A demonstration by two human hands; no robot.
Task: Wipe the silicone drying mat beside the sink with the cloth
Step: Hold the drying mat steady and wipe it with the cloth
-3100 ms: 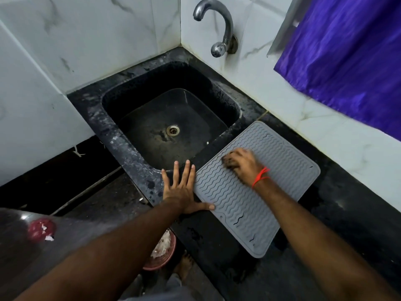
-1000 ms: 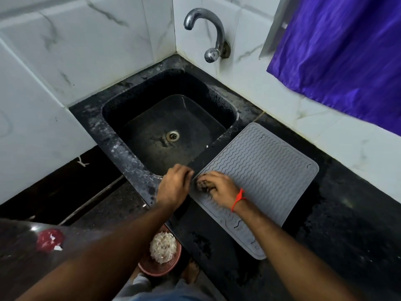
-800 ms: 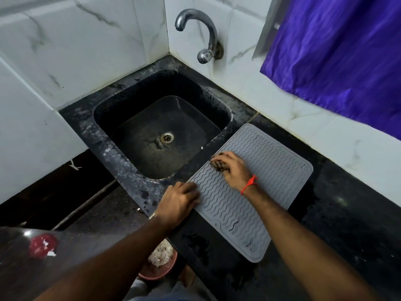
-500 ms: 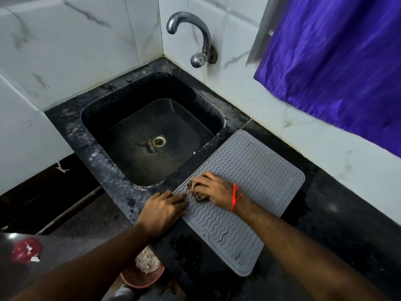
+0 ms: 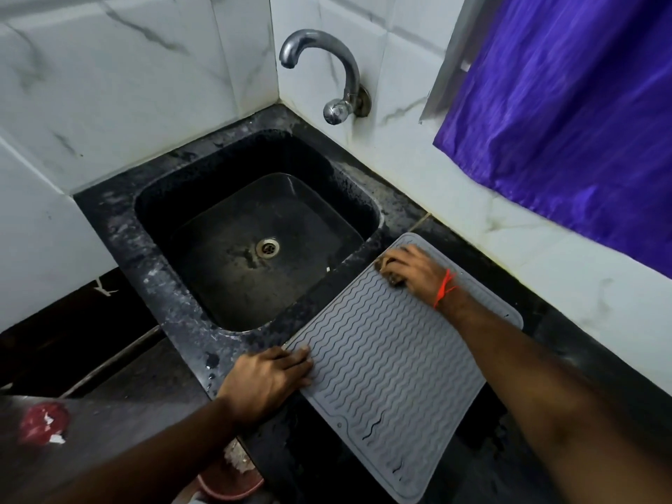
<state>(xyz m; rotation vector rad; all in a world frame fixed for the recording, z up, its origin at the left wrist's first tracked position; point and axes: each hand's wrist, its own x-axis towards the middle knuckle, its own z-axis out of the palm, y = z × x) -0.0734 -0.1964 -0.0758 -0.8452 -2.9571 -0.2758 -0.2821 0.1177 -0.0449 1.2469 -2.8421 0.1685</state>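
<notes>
Two hands are working on a wavy-ribbed grey silicone mat (image 5: pixel 392 361) lying at 3 o'clock of the black sink (image 5: pixel 254 231) (matte, rounded): right hand (image 5: pixel 414 269) is gripping a dark cloth (image 5: pixel 386 265) at the mat's far corner, left hand (image 5: pixel 271 380) is pressing flat-fingered on its near edge.

Black counter (image 5: pixel 567 361) carries the grey mat (image 5: pixel 392 376) beside sink (image 5: pixel 378 216).

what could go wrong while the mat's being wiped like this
The grey ribbed silicone mat lies right along the rim of the black sink, and only the left hand pins one corner; a hard stroke may slide it. The right hand works the small dark cloth at the far corner, so the near end could be missed.
</notes>
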